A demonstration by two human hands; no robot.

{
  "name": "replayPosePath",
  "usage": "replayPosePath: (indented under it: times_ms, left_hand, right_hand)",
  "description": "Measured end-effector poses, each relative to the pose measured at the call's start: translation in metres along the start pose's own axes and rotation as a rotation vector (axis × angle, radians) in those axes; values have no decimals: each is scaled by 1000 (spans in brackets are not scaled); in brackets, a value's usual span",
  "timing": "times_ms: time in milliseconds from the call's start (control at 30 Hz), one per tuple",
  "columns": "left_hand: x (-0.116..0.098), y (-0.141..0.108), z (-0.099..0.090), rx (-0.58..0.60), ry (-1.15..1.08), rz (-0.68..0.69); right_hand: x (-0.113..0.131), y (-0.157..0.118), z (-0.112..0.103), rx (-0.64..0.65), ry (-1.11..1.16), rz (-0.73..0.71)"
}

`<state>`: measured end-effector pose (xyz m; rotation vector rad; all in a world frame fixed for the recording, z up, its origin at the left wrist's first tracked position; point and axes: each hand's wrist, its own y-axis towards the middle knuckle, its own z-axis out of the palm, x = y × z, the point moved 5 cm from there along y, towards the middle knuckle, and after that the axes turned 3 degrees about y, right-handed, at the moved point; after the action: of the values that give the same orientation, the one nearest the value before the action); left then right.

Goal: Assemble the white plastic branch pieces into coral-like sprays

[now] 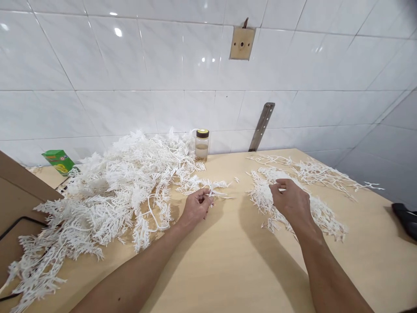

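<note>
Near the middle of the table, my left hand (196, 207) pinches a white plastic branch (220, 184) between thumb and fingers, its thin tips pointing right. My right hand (291, 201) hovers over a flat pile of small white sprigs (325, 219), thumb and forefinger drawn together. Whatever lies between those fingertips, if anything, is too small to make out. A large tangled heap of white feathery plastic branches (130, 174) fills the left side. Behind the sprig pile lie bare white stems (325, 174).
A jar with a dark lid (202, 147) stands by the tiled wall. Left of the heap are a green box (59, 161) and a brown cardboard panel (22, 195). A metal bracket (262, 127) leans on the wall; a black object (405, 221) sits at the right edge.
</note>
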<state>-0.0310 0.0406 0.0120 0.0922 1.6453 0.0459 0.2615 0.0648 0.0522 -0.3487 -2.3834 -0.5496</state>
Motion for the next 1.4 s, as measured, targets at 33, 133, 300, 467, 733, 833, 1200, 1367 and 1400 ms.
replayPosePath:
  times_ms: [33,133,300,467,733,833,1200,1367,1400]
  left_hand:
    - [-2,-4,3,1,37,41]
    - [-9,-19,15,39,225,176]
    - [-13,-36,28,149,553,389]
    - [-13,-37,30,198,732,503]
    - [-29,-34,25,218,688,483]
    - [-30,-30,18,170,686,463]
    - [-43,0,22,-26,969,314]
    - [-44,15,23,101,1090,242]
    - [-44,16,21,111,1107,254]
  right_hand:
    - [7,-7,4,70,58,14]
    - [36,-34,33,487,203,-21]
    - [36,-28,36,345,75,-71]
    - [6,0,4,-21,-142,-114]
    - [42,-30,33,322,165,-206]
    - [51,-43,51,375,32,-265]
    - [54,-51,81,405,-69,-386]
    - [57,-48,72,407,87,-298]
    - [55,-47,71,432,147,-249]
